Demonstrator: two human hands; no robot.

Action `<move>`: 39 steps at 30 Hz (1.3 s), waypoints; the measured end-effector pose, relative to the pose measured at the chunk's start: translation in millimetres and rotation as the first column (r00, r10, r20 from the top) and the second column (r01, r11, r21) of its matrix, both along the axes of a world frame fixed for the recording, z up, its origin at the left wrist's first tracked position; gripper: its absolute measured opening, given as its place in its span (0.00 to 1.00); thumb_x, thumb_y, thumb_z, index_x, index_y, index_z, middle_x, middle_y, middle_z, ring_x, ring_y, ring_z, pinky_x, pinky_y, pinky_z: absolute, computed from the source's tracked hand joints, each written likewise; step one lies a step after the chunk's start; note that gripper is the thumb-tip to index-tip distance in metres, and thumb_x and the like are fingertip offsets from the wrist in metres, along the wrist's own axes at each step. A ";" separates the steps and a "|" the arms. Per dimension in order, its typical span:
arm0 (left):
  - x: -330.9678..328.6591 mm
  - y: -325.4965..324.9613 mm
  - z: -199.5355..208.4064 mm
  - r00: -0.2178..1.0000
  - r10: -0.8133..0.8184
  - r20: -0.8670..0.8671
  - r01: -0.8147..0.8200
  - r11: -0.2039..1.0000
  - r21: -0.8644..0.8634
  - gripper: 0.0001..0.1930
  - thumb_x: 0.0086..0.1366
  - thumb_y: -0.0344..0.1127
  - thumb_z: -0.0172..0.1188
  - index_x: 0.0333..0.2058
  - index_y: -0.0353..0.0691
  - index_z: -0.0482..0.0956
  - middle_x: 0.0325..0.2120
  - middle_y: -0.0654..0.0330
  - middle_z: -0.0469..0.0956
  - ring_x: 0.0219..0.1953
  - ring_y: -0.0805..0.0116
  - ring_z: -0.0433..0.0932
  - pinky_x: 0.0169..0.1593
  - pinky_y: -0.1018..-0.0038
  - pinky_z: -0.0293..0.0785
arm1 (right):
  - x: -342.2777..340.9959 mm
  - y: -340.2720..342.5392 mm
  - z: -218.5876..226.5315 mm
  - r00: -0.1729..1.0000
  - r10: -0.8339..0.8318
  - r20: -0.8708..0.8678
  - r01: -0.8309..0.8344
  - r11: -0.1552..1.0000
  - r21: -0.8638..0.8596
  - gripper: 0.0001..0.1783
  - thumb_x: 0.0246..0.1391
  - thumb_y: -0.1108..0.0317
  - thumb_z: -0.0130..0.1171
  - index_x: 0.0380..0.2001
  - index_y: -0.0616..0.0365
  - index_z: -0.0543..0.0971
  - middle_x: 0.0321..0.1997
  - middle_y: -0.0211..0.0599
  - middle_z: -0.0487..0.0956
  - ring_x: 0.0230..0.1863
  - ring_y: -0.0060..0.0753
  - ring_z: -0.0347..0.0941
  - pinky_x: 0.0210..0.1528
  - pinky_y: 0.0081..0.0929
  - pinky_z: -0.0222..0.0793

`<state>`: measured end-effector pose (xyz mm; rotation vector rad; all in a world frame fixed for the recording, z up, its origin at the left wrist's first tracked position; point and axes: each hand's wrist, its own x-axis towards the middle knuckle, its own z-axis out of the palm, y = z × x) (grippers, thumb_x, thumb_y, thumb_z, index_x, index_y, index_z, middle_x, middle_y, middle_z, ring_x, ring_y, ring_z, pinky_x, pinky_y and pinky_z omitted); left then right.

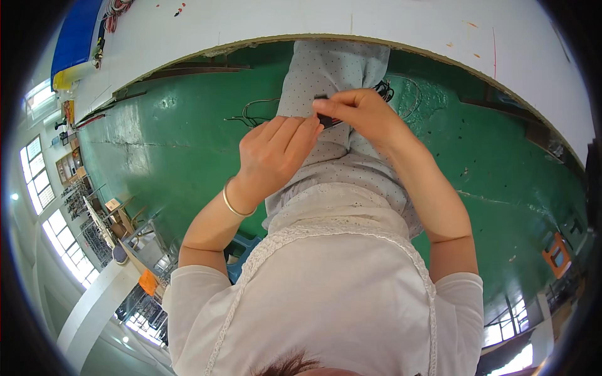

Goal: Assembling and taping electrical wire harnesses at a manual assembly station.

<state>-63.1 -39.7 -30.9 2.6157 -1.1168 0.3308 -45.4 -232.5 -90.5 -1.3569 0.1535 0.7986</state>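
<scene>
Pinching, the right hand (365, 114) has thumb and forefinger closed on a small black piece (325, 120), and the left hand (276, 153) curls shut against its near end, all above the lap, short of the desk (401, 22). One tip pokes deskward past the thumb, long axis seemingly fore-and-aft; fingers cover its middle, left thumb hidden, front end unclear.

Held piece (327, 120) plastic-looking; floor (175, 147) glossy; tabletop (407, 22) smooth, matt; trousers (313, 75) matt cloth; bangle (227, 202) shiny, metal-looking
</scene>
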 end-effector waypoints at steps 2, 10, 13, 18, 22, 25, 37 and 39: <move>-4.4 -1.0 -5.4 0.987 0.067 -0.145 -0.084 0.990 -0.112 0.06 0.57 0.27 0.68 0.34 0.38 0.81 0.23 0.63 0.77 0.21 0.72 0.74 0.24 0.77 0.70 | -5.3 4.9 -2.7 0.996 -0.086 0.003 0.085 0.994 0.069 0.20 0.60 0.53 0.64 0.29 0.63 0.84 0.32 0.27 0.80 0.39 0.19 0.72 0.43 0.22 0.66; 18.9 29.3 -1.3 -0.421 -0.427 -0.800 -0.718 0.696 0.006 0.09 0.70 0.35 0.57 0.37 0.34 0.79 0.22 0.69 0.74 0.19 0.86 0.62 0.20 0.84 0.56 | -11.6 -29.4 1.7 0.944 -0.115 0.310 -0.030 0.904 0.426 0.21 0.63 0.58 0.59 0.20 0.62 0.77 0.29 0.27 0.71 0.32 0.22 0.68 0.41 0.21 0.62; 23.9 21.9 6.4 -0.390 -0.393 -0.833 -0.715 0.699 0.005 0.09 0.70 0.36 0.57 0.39 0.34 0.79 0.22 0.68 0.73 0.18 0.86 0.60 0.19 0.85 0.55 | -8.6 -31.5 -0.3 0.899 -0.159 0.408 -0.006 0.927 0.375 0.22 0.65 0.55 0.56 0.21 0.60 0.77 0.27 0.27 0.72 0.28 0.19 0.65 0.35 0.20 0.59; 10.6 9.5 6.4 0.492 0.123 -0.862 -0.475 0.867 -0.148 0.06 0.65 0.33 0.60 0.37 0.38 0.80 0.20 0.68 0.72 0.20 0.83 0.67 0.22 0.81 0.63 | -12.1 -23.8 34.1 0.964 -0.051 0.262 0.119 0.960 -0.252 0.20 0.65 0.51 0.56 0.29 0.56 0.81 0.22 0.24 0.74 0.26 0.14 0.63 0.29 0.19 0.56; 6.2 -0.4 -1.9 0.970 0.064 -0.233 -0.101 0.983 -0.150 0.05 0.63 0.32 0.62 0.36 0.39 0.79 0.20 0.66 0.73 0.21 0.82 0.69 0.24 0.80 0.65 | -10.9 -15.2 24.4 0.987 0.053 0.155 -0.033 0.991 -0.129 0.18 0.64 0.53 0.59 0.28 0.56 0.81 0.23 0.23 0.75 0.27 0.13 0.63 0.28 0.18 0.54; 0.5 -1.4 -0.2 0.792 0.056 -0.607 -0.273 0.922 -0.272 0.04 0.67 0.31 0.59 0.35 0.38 0.78 0.19 0.70 0.67 0.20 0.83 0.65 0.22 0.81 0.60 | -7.6 -7.7 17.9 0.988 -0.148 -0.047 0.150 0.988 0.027 0.20 0.61 0.52 0.62 0.26 0.60 0.82 0.25 0.22 0.77 0.28 0.16 0.67 0.35 0.18 0.63; 19.8 19.1 27.0 -0.175 -0.398 -0.900 -0.703 0.691 -0.169 0.10 0.73 0.36 0.52 0.36 0.36 0.77 0.18 0.73 0.62 0.19 0.86 0.52 0.22 0.83 0.45 | -8.7 -47.6 16.6 0.949 -0.145 0.279 0.082 0.971 0.226 0.28 0.70 0.49 0.46 0.25 0.59 0.80 0.25 0.26 0.70 0.28 0.16 0.59 0.35 0.21 0.56; 19.0 15.4 32.1 0.050 -0.249 -0.967 -0.596 0.770 -0.229 0.09 0.73 0.35 0.53 0.37 0.36 0.77 0.21 0.72 0.66 0.21 0.86 0.55 0.23 0.83 0.50 | -9.3 -36.8 17.6 0.939 -0.154 0.308 0.182 0.981 -0.065 0.33 0.69 0.43 0.43 0.26 0.59 0.81 0.21 0.26 0.68 0.25 0.17 0.58 0.31 0.20 0.55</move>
